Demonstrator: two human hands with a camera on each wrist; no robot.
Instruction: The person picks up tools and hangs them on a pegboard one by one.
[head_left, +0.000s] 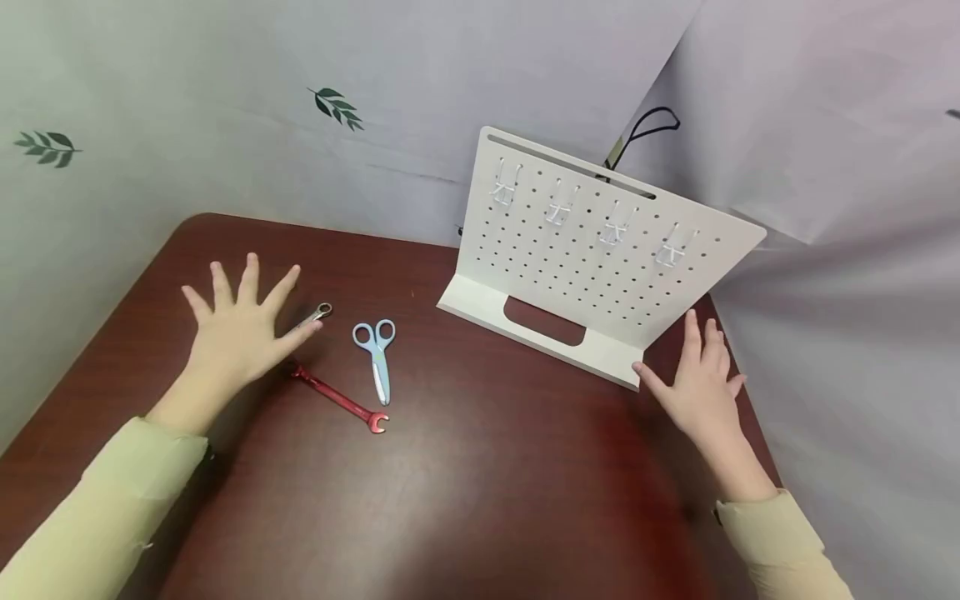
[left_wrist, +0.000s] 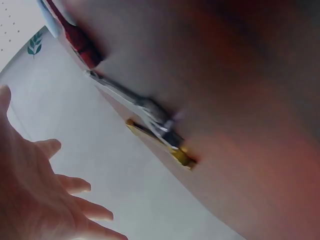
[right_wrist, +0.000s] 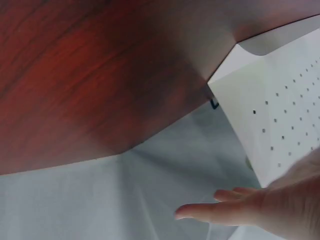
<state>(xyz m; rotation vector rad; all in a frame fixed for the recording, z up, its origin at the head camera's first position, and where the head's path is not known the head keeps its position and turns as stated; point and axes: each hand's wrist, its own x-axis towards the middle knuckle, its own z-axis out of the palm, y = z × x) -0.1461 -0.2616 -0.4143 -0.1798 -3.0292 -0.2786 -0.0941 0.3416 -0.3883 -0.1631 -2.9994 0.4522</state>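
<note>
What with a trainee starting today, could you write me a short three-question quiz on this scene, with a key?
1. True or false: the left hand holds nothing.
2. How many hooks hang on the white board?
3. In the head view, which is nearest the right hand?
A) scissors
B) red wrench
C) white board

Key: 1. True. 2. Four. 3. C.

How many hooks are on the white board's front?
4, in a row across the upper white board: first hook near its left end, second hook and third hook mid-row, fourth hook toward its right end. None there looks hidden.
</note>
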